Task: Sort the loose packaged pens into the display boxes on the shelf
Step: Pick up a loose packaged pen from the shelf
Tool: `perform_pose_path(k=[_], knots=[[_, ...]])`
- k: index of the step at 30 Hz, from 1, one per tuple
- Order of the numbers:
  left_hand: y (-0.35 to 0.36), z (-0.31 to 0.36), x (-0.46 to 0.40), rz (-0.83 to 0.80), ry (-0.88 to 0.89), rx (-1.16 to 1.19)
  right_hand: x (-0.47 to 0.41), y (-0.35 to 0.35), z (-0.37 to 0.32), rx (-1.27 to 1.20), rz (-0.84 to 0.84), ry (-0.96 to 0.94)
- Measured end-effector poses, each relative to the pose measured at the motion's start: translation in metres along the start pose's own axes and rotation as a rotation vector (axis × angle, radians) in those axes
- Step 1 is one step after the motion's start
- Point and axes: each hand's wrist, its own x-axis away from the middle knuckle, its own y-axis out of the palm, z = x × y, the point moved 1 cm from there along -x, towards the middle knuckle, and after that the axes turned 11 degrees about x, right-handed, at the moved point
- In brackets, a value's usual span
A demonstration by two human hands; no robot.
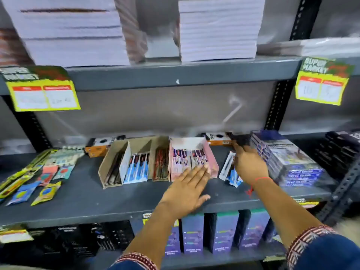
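Note:
A brown cardboard display box with dividers stands on the grey middle shelf and holds dark, blue and red packaged pens. Right of it a pink display box holds purple packaged pens. My left hand lies flat with fingers apart, its fingertips touching the pink box's front edge. My right hand rests on a small loose pile of packaged pens in white and blue packs, just right of the pink box. Whether its fingers grip a pack is hidden.
Stacks of purple-blue packs stand right of my right hand. Flat yellow, blue and coral packets lie at the shelf's left. Orange boxes sit at the back. Paper reams fill the upper shelf; purple boxes the lower one.

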Motion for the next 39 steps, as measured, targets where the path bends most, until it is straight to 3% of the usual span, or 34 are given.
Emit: perform_pose_path(k=[1, 7, 12, 22, 27, 33, 39], knots=[[0.011, -0.003, -0.005, 0.024, 0.025, 0.005, -0.007, 0.009, 0.003, -0.039, -0.106, 0.048], [0.059, -0.014, -0.016, -0.237, -0.040, 0.222, -0.035, 0.064, 0.011, -0.224, -0.423, 0.175], [0.074, -0.022, -0.016, -0.159, -0.036, 0.268, -0.045, 0.081, 0.013, -0.270, -0.529, 0.250], [0.067, -0.022, -0.014, -0.145, -0.069, 0.369, -0.057, 0.086, 0.024, -0.660, -0.541, 0.534], [0.064, -0.020, -0.014, -0.202, -0.054, 0.337, -0.044, 0.069, 0.034, -1.009, -0.383, 0.628], [0.065, -0.020, -0.015, -0.214, -0.046, 0.336, 0.006, 0.040, 0.013, -1.510, -0.373, 0.553], [0.065, -0.020, -0.015, -0.202, -0.061, 0.333, 0.038, 0.039, -0.002, -1.630, -0.392, 0.481]])
